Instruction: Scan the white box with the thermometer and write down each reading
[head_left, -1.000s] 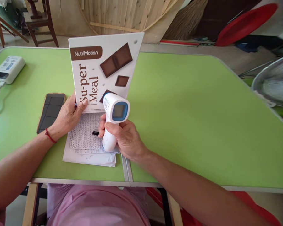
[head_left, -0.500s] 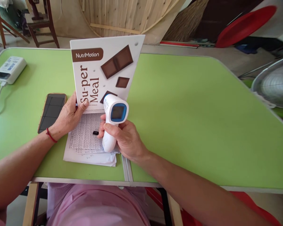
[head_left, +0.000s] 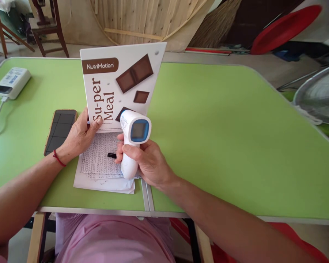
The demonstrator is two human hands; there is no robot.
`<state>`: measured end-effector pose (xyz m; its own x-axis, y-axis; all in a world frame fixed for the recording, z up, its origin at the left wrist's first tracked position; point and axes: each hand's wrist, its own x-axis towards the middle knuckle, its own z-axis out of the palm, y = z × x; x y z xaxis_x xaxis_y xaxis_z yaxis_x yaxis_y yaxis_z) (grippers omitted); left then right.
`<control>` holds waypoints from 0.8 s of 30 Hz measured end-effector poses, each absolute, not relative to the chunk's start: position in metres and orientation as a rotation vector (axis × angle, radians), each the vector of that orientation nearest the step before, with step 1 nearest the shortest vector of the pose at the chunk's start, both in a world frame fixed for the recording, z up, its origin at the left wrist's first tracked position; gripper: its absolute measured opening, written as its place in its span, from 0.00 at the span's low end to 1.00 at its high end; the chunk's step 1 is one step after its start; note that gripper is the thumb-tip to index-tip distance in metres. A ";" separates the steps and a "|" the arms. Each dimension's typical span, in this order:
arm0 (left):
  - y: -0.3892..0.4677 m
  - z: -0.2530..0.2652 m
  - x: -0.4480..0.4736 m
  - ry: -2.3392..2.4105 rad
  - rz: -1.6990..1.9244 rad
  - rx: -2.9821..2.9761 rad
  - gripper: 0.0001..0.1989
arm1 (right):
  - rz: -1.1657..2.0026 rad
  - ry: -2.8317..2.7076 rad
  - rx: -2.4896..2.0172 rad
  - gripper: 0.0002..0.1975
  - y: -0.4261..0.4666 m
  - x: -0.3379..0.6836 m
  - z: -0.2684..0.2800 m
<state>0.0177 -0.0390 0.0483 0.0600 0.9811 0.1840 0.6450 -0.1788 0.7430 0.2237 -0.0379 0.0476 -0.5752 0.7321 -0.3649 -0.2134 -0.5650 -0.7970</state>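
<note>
Table point(head_left: 235, 146): smooth green top, metal-trimmed edges, metal seam running in from the front edge.

Infrared thermometer point(head_left: 128, 133): white plastic, pistol-shaped, blue-rimmed screen with rounded corners. Right hand point(head_left: 149, 160) grasps its handle, fingers wrapped round; held above the papers, left of the seam, toward the front edge.

Carton point(head_left: 124, 98): white, smooth, flat-faced and straight-edged, printed "NutriMotion Su-per Meal" with brown chocolate pieces. Left hand point(head_left: 80, 133) grips its lower left corner, thumb on the face. Raised over the left half of the table; the thermometer's head overlaps its lower right corner.

Papers point(head_left: 98, 155): thin loose sheets, densely handwritten, stacked near the front edge. Small black object point(head_left: 111, 155) on top, beside the right fingers.

Phone point(head_left: 60, 126): flat rounded rectangle, dark glass, orange-brown rim, just beside the left hand.

Power bank point(head_left: 13, 82): white, rounded block, cable plugged in, near the far left corner.

Containers: carton, contents hidden; round vessel point(head_left: 319, 96) by the right edge, silvery translucent top, contents unclear.
</note>
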 end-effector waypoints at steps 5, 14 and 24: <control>-0.040 0.048 0.017 1.630 0.907 1.853 0.17 | 1.982 -1.175 -0.820 0.09 -0.024 0.243 0.061; -0.042 0.049 0.019 1.604 0.907 1.821 0.16 | 0.796 -2.254 -1.063 0.23 0.024 0.322 0.069; -0.042 0.049 0.019 1.498 0.967 1.789 0.19 | 0.713 -2.587 -1.233 0.22 0.052 0.339 0.003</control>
<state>0.0189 -0.0421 0.0491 0.0948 0.9842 0.1497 0.5417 -0.1772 0.8217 0.3393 0.0520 0.0027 -0.6366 0.7703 -0.0358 0.6800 0.5389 -0.4972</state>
